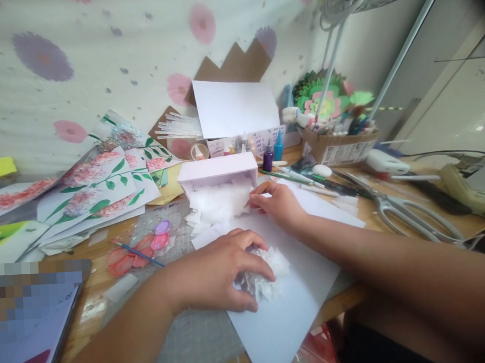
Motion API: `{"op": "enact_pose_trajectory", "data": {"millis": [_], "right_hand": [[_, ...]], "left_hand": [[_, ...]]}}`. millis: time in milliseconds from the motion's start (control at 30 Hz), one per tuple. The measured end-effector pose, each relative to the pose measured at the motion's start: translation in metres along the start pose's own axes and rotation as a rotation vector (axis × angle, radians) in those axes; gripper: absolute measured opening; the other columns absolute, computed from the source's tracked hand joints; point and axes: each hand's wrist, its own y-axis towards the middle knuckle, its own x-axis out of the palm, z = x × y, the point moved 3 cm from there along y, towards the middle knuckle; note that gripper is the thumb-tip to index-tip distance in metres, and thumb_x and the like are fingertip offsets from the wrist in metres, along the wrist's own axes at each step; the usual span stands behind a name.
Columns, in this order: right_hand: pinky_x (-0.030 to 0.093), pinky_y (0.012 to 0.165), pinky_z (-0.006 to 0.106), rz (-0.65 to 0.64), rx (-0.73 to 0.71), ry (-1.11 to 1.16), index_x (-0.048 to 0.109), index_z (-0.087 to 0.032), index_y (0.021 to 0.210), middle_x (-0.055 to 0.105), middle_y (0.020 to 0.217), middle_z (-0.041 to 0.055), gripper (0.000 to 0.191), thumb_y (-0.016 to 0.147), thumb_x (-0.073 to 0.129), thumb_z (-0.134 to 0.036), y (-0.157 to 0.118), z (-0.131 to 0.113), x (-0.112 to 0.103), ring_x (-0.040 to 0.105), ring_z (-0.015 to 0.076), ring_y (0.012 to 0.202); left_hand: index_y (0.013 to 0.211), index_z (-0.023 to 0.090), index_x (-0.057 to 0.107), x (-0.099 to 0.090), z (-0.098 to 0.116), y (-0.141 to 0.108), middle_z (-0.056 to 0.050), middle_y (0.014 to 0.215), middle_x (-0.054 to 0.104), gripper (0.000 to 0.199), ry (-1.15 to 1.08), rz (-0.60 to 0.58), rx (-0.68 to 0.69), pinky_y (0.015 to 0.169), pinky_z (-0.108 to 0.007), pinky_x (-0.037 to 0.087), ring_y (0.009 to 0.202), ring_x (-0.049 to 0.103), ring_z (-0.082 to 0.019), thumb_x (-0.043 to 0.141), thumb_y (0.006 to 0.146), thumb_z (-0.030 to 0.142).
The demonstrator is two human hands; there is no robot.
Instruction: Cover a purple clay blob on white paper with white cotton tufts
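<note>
A bunch of crumpled white tissue-like pieces (269, 272) lies on a white sheet of paper (290, 320). The thumb and fingers of my left hand (226, 266) curve around its left side and touch it. Farther back, my right hand (280, 204) has its fingertips pinched together at the right front edge of an open white box (217, 169) lying on its side. Fluffy white pieces (223, 204) fill the box and spill out of its front. Whatever sits between my right fingertips is too small to make out.
Large scissors (415, 210), pens and a cardboard box of tools (342, 146) stand to the right. Paint bottles (268, 156) are behind the white box. Flower paintings (96, 183), red-orange plastic pieces (128, 255), a paintbrush (143, 256) and a tablet (30, 328) lie left.
</note>
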Motion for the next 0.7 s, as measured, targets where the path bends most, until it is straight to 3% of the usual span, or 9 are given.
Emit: {"op": "enact_pose_trajectory", "data": {"millis": [167, 467, 567, 700], "right_hand": [[0.053, 0.054, 0.024, -0.010, 0.028, -0.005, 0.055, -0.016, 0.062, 0.066, 0.065, 0.0034, 0.011, 0.073, 0.056, -0.017, -0.001, -0.004, -0.003, 0.063, 0.0139, 0.059], [0.049, 0.053, 0.024, -0.052, 0.102, -0.110, 0.058, -0.014, 0.065, 0.065, 0.059, 0.0049, 0.006, 0.067, 0.062, -0.019, -0.010, 0.004, -0.048, 0.059, 0.0134, 0.054], [0.049, 0.059, 0.028, -0.042, 0.057, -0.136, 0.060, -0.015, 0.065, 0.067, 0.069, 0.0055, 0.007, 0.068, 0.060, -0.021, -0.010, 0.005, -0.054, 0.061, 0.0156, 0.062], [0.045, 0.070, 0.030, 0.054, -0.110, -0.274, 0.063, -0.016, 0.060, 0.065, 0.085, 0.0053, 0.011, 0.069, 0.058, -0.021, -0.009, -0.006, -0.058, 0.060, 0.0177, 0.077]], "left_hand": [[0.104, 0.039, 0.060, 0.001, -0.003, 0.000, 0.002, 0.122, 0.041, 0.042, -0.015, 0.011, 0.016, 0.096, -0.028, 0.034, 0.114, 0.040, -0.020, 0.069, 0.065, 0.030], [0.104, 0.037, 0.061, -0.001, -0.002, 0.000, 0.001, 0.122, 0.042, 0.041, -0.036, 0.012, 0.021, 0.094, -0.030, 0.037, 0.112, 0.042, -0.021, 0.069, 0.065, 0.028], [0.104, 0.038, 0.061, -0.001, -0.002, 0.000, 0.001, 0.122, 0.042, 0.042, -0.026, 0.007, 0.023, 0.095, -0.031, 0.036, 0.113, 0.041, -0.022, 0.069, 0.064, 0.029], [0.104, 0.039, 0.060, -0.002, -0.003, 0.000, 0.002, 0.123, 0.041, 0.042, -0.020, -0.003, 0.002, 0.096, -0.030, 0.035, 0.115, 0.040, -0.022, 0.069, 0.064, 0.029]]}}
